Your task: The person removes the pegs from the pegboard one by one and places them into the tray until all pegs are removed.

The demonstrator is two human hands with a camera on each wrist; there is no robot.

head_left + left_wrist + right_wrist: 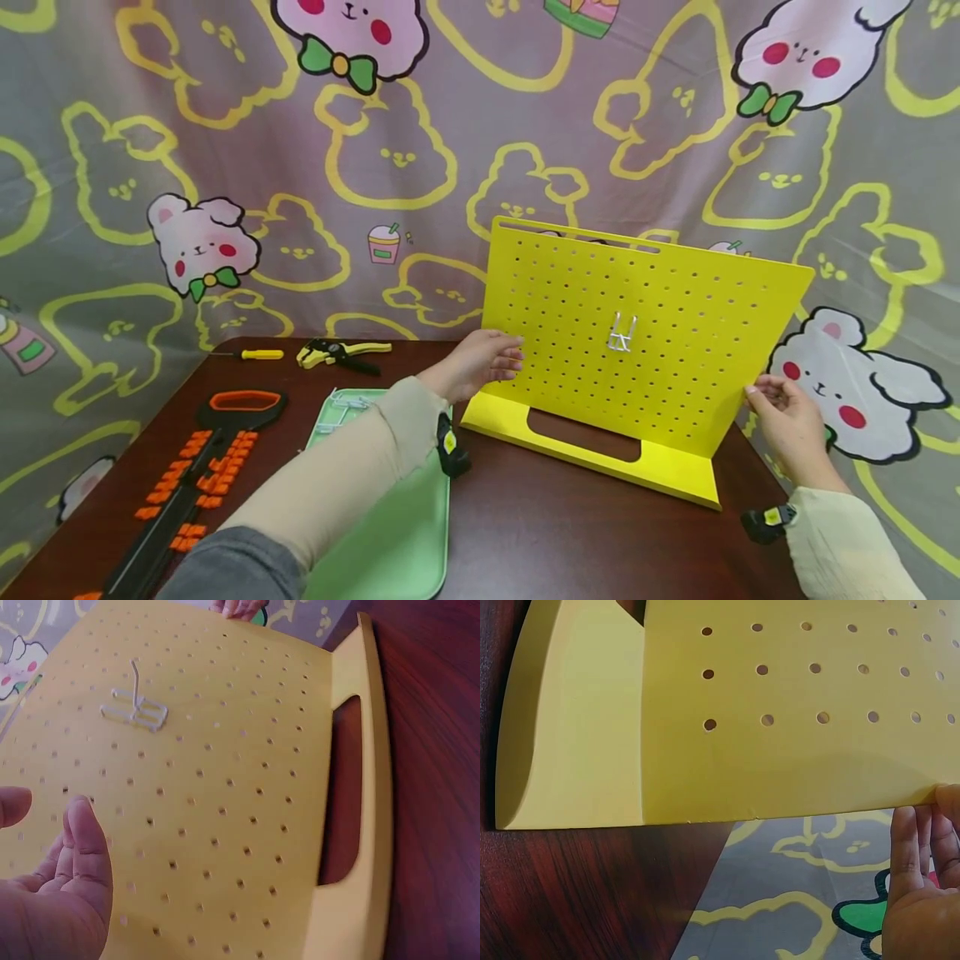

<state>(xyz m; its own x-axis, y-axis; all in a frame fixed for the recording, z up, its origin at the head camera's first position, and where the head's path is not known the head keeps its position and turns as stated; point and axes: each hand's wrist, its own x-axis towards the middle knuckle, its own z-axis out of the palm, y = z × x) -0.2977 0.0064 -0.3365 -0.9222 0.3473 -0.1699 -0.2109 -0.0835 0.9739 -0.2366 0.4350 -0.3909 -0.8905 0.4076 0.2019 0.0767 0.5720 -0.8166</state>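
A yellow pegboard with rows of small holes leans back on its own base on the dark table. A white wire hook hangs near its middle; in the left wrist view the hook shows its prongs sticking out. My left hand is in front of the board's left side, fingers loosely bent, thumb apart, nothing held. At the right edge, my right hand pinches the board. The right wrist view has the thumb of that hand on the board's front face, with the fingers at the edge.
Left of the board is a green tray holding several white wire hooks, partly under my left forearm. Farther left lie a black rack with orange clips, a yellow screwdriver and wire strippers. A patterned curtain hangs behind.
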